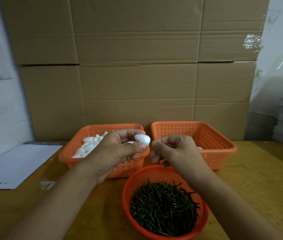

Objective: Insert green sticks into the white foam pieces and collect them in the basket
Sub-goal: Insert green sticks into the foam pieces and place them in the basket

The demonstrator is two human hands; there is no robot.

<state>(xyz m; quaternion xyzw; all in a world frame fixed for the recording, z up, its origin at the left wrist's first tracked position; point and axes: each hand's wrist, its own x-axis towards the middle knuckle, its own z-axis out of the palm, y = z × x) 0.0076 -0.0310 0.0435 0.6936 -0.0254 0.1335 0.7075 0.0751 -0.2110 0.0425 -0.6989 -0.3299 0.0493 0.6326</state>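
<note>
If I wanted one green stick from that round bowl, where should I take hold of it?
Probably from straight above: the green sticks lie mostly flat in a tangled heap inside the round orange bowl. Pinch a top stick near its middle, or one of the ends jutting up at the far edge.

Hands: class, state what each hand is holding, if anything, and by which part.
The left hand pinches a white foam piece at its blunt end, between thumb and fingertips. The right hand is curled in a pinch; whether it holds a stick cannot be told.
</note>
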